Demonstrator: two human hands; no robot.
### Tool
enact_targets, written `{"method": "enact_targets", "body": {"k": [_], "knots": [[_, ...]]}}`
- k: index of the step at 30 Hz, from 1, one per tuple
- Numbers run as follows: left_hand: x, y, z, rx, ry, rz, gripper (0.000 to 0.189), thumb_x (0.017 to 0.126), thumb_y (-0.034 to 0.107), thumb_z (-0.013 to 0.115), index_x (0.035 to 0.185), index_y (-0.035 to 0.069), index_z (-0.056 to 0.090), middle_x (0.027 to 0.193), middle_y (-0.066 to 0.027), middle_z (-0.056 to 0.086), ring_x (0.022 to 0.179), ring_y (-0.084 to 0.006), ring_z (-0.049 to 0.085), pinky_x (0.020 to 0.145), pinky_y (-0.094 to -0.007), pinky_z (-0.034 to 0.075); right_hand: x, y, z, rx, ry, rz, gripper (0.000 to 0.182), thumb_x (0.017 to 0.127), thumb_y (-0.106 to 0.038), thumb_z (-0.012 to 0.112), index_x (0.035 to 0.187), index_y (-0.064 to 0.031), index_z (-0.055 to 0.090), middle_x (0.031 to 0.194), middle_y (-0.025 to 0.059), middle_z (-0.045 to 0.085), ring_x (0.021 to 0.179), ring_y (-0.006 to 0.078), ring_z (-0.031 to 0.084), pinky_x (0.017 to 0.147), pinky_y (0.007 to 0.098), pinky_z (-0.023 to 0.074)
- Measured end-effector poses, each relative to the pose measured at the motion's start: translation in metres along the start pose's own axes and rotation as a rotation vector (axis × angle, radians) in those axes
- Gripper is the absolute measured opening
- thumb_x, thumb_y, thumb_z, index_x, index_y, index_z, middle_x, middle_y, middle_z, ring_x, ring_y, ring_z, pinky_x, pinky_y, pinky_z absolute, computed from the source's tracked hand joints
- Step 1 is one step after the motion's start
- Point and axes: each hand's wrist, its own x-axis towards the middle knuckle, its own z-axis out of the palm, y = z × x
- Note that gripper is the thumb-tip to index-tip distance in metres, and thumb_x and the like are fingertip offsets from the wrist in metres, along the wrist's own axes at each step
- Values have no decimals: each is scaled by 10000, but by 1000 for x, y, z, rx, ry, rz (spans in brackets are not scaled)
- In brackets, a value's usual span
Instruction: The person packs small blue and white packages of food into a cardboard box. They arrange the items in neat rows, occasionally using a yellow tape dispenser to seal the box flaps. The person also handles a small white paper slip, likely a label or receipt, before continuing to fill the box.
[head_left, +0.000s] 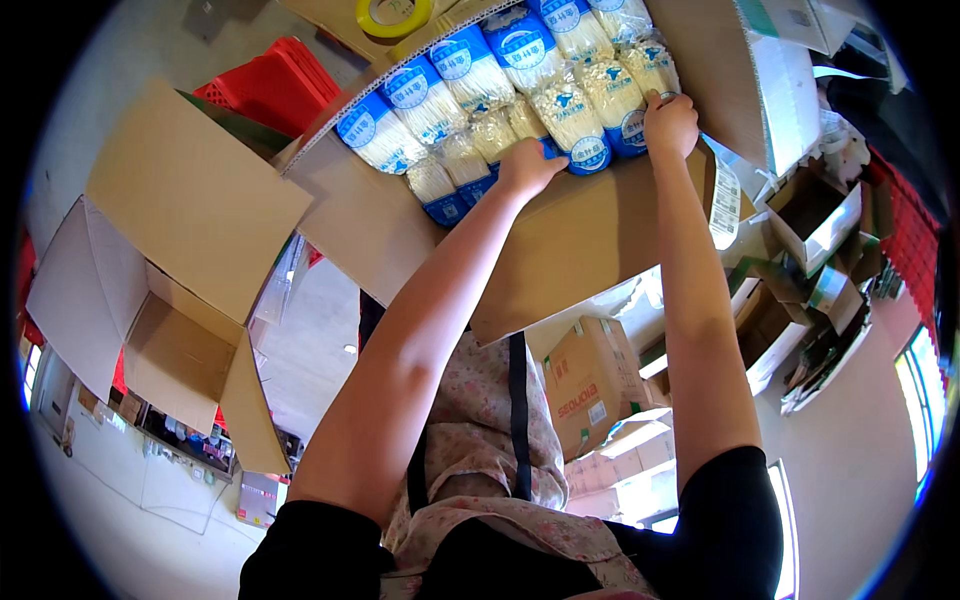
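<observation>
Before me an open cardboard carton (585, 217) holds rows of clear-and-blue bags of enoki mushrooms (566, 112). The front row lies with its blue ends toward me, and the back row (469, 67) has its blue ends away. My left hand (527, 169) is over the blue end of a front-row bag (529, 120), its thumb pointing right and its other fingers hidden. At the right end of that row, my right hand (670, 124) touches the last bag (651, 67) beside the carton's wall. Whether either hand grips its bag cannot be told.
A roll of yellow tape (394, 13) lies beyond the carton, near red plastic crates (274, 82). Another open carton (180, 352) stands at my left. Opened boxes (814, 214) are piled at my right, and a closed Sequoia carton (592, 382) is near my body.
</observation>
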Motion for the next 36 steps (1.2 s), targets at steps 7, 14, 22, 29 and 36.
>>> {"method": "enact_targets", "body": {"k": [7, 14, 22, 29, 36], "knots": [[36, 1, 59, -716, 384, 73, 565, 715, 245, 806, 1100, -64, 531, 970, -102, 617, 862, -178, 601, 726, -286, 479, -57, -28, 17, 19, 152, -37, 660, 809, -545, 552, 1022, 80, 551, 1022, 221, 586, 1027, 345, 544, 883, 427, 428], [13, -25, 62, -786, 180, 84, 387, 870, 203, 650, 1176, -1, 531, 984, -64, 618, 877, -129, 560, 756, -247, 444, -50, 5, 7, 92, -66, -205, 734, 606, -539, 752, 1090, -26, 548, 1183, 237, 494, 1030, 379, 532, 893, 422, 442], [15, -25, 55, -980, 310, -117, 320, 955, 343, 504, 1074, 58, 588, 902, -30, 598, 789, -96, 505, 713, -247, 430, -65, 7, -22, 430, -316, -197, 783, 549, -410, 841, 1135, -19, 500, 1069, 199, 570, 1003, 355, 546, 836, 430, 462], [45, -91, 36, -848, 370, -204, 346, 965, 315, 463, 984, 10, 627, 764, -73, 605, 682, -142, 516, 622, -306, 423, -82, -2, -5, 478, -198, -372, 702, 563, -281, 846, 1102, -16, 482, 1070, 204, 563, 1011, 378, 525, 861, 453, 444], [19, -59, 31, -938, 318, -69, 447, 911, 310, 569, 1223, 16, 440, 1177, -129, 522, 1129, -191, 470, 932, -326, 398, -108, -12, 37, 574, -114, -410, 688, 618, -260, 803, 1089, 47, 406, 1033, 262, 536, 961, 430, 522, 832, 470, 440]]}}
